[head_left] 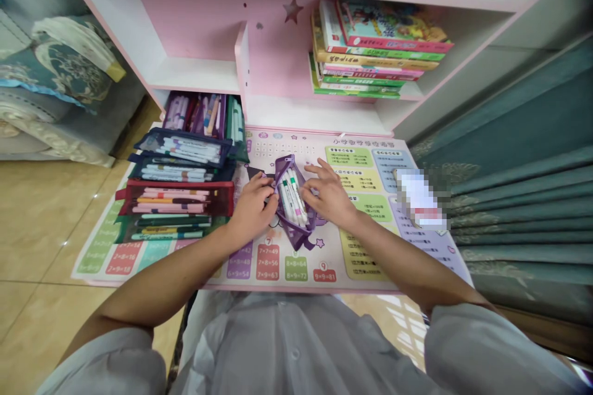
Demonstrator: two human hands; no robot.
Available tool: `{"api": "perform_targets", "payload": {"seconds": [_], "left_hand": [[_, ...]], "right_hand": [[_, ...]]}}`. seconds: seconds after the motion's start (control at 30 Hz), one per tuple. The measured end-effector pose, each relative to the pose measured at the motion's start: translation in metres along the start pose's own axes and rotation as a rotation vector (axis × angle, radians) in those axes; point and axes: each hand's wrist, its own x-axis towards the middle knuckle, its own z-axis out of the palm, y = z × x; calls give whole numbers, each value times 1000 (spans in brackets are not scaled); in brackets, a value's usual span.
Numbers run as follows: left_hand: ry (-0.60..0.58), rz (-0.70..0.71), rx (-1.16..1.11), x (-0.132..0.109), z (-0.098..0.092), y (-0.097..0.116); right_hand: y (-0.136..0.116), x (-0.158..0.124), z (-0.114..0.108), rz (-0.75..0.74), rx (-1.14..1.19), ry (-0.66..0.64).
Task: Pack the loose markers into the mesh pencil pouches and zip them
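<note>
The left hand point(252, 210) pinches one rim of an open purple pencil pouch point(296, 237) filled with markers point(291, 197); the right hand point(327, 192), fingers spread, touches the opposite rim. Filled pencil pouches point(178, 163) lie beyond the left hand.

Under the left hand point(252, 210), the left end of the purple zip pouch point(296, 237) is hidden, so its fingers' hold on the rim cannot be made out. The right hand point(327, 192) covers part of the pouch's far edge. Right of that hand, a white item point(419, 199) on the printed mat point(361, 265) is pixelated past recognising. Left of the grip, labels on the pens in the blue pencil case point(180, 147) are too small to read. Far beyond both hands, the pink shelf unit point(185, 24) runs off the top edge.
</note>
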Motion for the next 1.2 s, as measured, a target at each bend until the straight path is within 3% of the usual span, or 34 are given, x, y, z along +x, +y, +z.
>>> {"api": "perform_targets", "payload": {"seconds": [0.17,0.27,0.5,0.73,0.97,1.2], "left_hand": [[12,16,-15,0,0,1],[1,14,-8,1,0,2],[-40,23,26,4,-1,1],[-98,45,82,8,-5,6],[-260,118,321,25,-7,27],[-374,140,397,48,-1,43]], "right_hand": [[38,6,-4,-237,-76,41],[47,10,-3,-326,-138,36],[44,16,0,-476,-161,2],[29,15,-22,-562,-147,-63],[5,4,-32,-610,-166,-113],[11,-5,-20,-434,-198,-37]]}}
